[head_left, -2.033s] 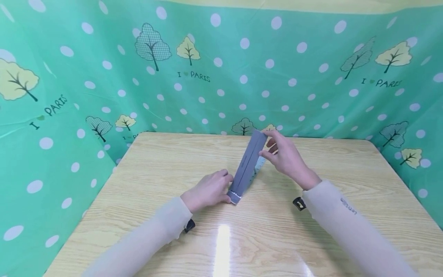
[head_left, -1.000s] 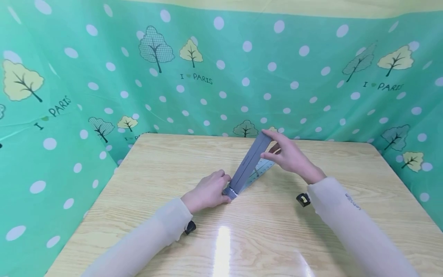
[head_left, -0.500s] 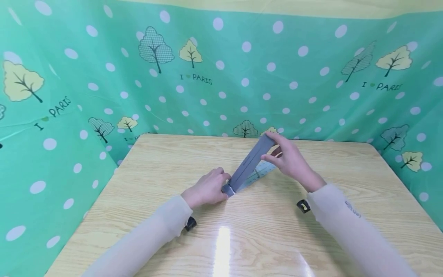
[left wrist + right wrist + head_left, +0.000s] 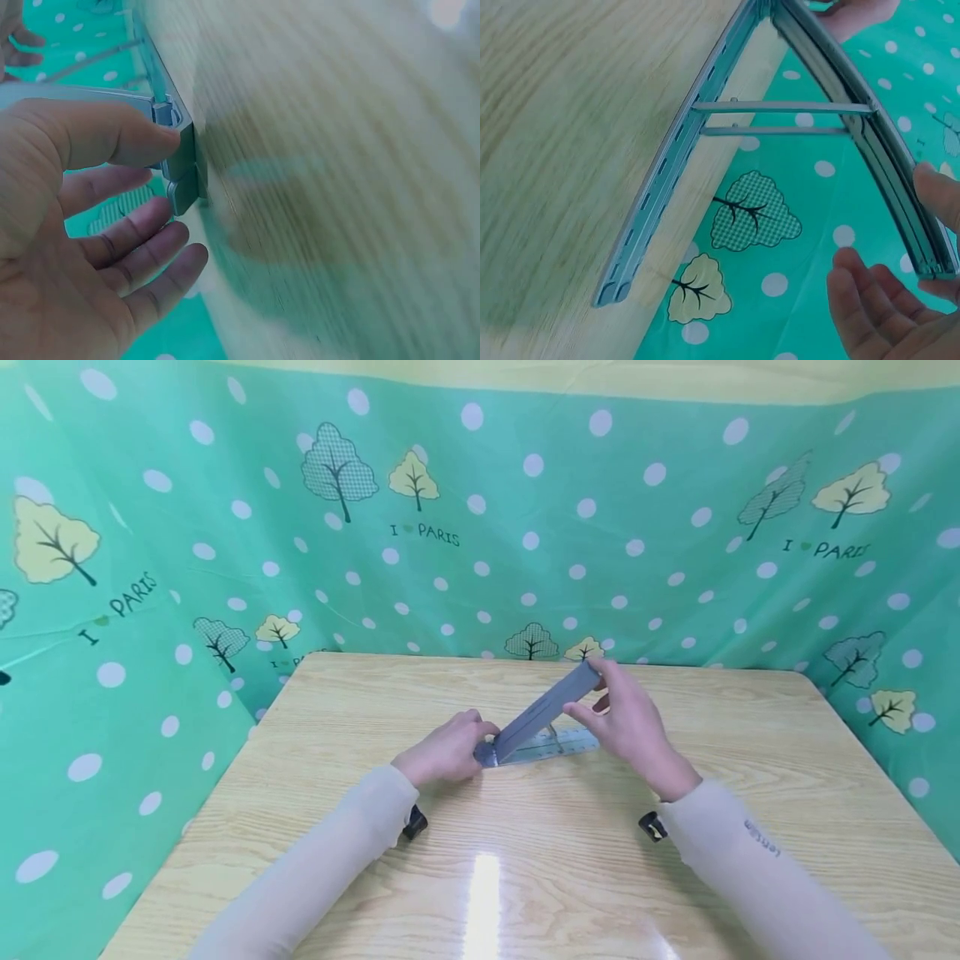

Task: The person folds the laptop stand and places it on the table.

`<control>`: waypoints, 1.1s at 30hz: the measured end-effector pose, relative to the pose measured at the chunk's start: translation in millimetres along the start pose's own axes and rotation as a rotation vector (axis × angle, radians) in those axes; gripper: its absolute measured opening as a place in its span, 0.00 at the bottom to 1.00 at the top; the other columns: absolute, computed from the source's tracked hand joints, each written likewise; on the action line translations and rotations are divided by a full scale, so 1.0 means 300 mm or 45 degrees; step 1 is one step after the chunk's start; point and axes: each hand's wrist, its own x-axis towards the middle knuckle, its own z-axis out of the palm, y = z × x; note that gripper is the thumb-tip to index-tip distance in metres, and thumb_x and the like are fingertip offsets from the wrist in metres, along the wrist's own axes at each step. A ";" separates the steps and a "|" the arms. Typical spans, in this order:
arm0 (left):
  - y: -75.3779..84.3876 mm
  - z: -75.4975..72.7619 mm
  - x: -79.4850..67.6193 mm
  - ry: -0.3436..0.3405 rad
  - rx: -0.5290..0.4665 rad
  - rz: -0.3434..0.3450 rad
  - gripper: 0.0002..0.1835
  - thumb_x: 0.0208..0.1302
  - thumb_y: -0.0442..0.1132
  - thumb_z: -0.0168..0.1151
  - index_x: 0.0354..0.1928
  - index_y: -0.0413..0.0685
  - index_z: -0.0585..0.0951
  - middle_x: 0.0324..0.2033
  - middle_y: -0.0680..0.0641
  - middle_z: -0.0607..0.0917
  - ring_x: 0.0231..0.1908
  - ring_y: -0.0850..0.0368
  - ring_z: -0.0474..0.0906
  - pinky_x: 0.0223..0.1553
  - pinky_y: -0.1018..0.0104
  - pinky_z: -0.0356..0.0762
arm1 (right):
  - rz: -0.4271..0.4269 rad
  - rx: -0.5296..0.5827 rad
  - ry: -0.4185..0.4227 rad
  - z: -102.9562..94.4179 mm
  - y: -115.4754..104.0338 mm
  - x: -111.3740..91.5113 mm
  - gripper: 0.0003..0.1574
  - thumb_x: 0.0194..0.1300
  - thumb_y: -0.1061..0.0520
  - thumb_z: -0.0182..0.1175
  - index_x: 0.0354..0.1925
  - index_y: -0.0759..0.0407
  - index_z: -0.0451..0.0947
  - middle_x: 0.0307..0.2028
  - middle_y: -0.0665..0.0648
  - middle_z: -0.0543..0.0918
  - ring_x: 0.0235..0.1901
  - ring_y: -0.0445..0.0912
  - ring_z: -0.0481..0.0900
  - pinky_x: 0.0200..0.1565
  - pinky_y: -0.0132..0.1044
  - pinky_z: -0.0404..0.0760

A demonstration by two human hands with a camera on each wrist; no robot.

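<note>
Hinged frame [image 4: 542,712]: two long metal bars joined at the left end; it is around the middle of the tabletop [image 4: 360,697], between the hands, with its wedge spreading toward the right.
Upper bar: grey and tilted, climbing from the left end up to the right; its small print is too fine to read.
Lower bar [image 4: 527,749]: pale and slotted along its length, low along the tabletop; whether all of it touches the wood is hard to tell.
Struts [image 4: 784,107]: two thin rods, side by side, crossing the gap from one bar to the other.
Left hand [image 4: 447,747]: its grip is a narrow pinch on the hinge [image 4: 180,150], thumb on the near side and forefinger across from it; the other three fingers are loosely bent and apart from the metal.
Right hand [image 4: 633,727]: its grip is closed by thumb and finger on the raised right end of the upper bar; the remaining fingers curve just beside it.
Sleeves [image 4: 322,860]: light and long, reaching in from the near side, with a small black device [image 4: 651,827] at each wrist.
Curtain [image 4: 480,539]: green with white dots and printed trees, beyond the far edge and along both sides.
</note>
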 end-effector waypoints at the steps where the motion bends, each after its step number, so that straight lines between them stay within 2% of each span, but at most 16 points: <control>1: -0.005 -0.002 0.004 -0.002 -0.012 -0.005 0.38 0.43 0.29 0.67 0.63 0.52 0.75 0.44 0.50 0.73 0.40 0.58 0.67 0.40 0.68 0.73 | 0.002 -0.008 0.004 0.002 -0.006 -0.004 0.47 0.56 0.47 0.70 0.66 0.61 0.60 0.41 0.57 0.78 0.30 0.48 0.80 0.31 0.40 0.80; 9: -0.039 -0.023 0.038 0.005 -0.016 0.009 0.37 0.44 0.23 0.64 0.61 0.53 0.77 0.45 0.48 0.73 0.43 0.56 0.68 0.45 0.66 0.73 | 0.000 -0.077 0.057 0.013 -0.045 -0.026 0.40 0.56 0.46 0.70 0.58 0.60 0.63 0.36 0.56 0.76 0.26 0.45 0.78 0.28 0.38 0.78; 14: -0.053 -0.029 0.052 0.010 -0.007 0.014 0.37 0.45 0.22 0.63 0.61 0.55 0.77 0.47 0.49 0.73 0.47 0.54 0.67 0.49 0.65 0.72 | 0.018 -0.071 0.028 0.003 -0.060 -0.027 0.38 0.59 0.44 0.67 0.58 0.60 0.62 0.38 0.57 0.76 0.27 0.45 0.78 0.27 0.38 0.77; 18: -0.063 -0.025 0.040 0.026 -0.021 -0.007 0.36 0.47 0.25 0.64 0.63 0.53 0.74 0.49 0.48 0.72 0.50 0.53 0.67 0.50 0.63 0.73 | 0.062 0.067 -0.042 -0.024 -0.055 -0.020 0.39 0.62 0.42 0.63 0.63 0.58 0.61 0.44 0.59 0.77 0.30 0.47 0.80 0.29 0.40 0.79; 23: -0.082 -0.012 0.011 0.108 0.010 -0.114 0.32 0.52 0.37 0.69 0.62 0.48 0.74 0.50 0.47 0.74 0.51 0.53 0.67 0.53 0.60 0.73 | 0.079 0.286 -0.169 -0.054 -0.020 -0.007 0.42 0.65 0.40 0.58 0.70 0.54 0.58 0.51 0.59 0.75 0.36 0.47 0.80 0.37 0.42 0.82; 25: -0.085 -0.008 0.005 0.146 0.010 -0.131 0.30 0.52 0.40 0.70 0.59 0.46 0.76 0.49 0.47 0.74 0.50 0.53 0.68 0.54 0.59 0.72 | 0.079 0.348 -0.207 -0.063 -0.003 -0.006 0.41 0.67 0.40 0.57 0.71 0.52 0.58 0.53 0.59 0.75 0.36 0.47 0.80 0.37 0.42 0.82; 27: -0.082 -0.006 0.004 0.164 0.004 -0.134 0.26 0.53 0.41 0.70 0.56 0.45 0.78 0.48 0.47 0.75 0.49 0.52 0.68 0.54 0.59 0.72 | 0.076 0.395 -0.232 -0.071 0.011 -0.009 0.38 0.69 0.43 0.55 0.71 0.51 0.59 0.54 0.60 0.74 0.36 0.47 0.80 0.37 0.42 0.82; 33: -0.070 0.001 0.021 0.174 0.008 -0.140 0.22 0.54 0.40 0.70 0.52 0.45 0.81 0.45 0.47 0.75 0.46 0.52 0.69 0.50 0.59 0.74 | 0.072 0.485 -0.255 -0.106 -0.018 -0.014 0.32 0.73 0.55 0.51 0.70 0.61 0.58 0.53 0.68 0.74 0.37 0.55 0.82 0.39 0.52 0.83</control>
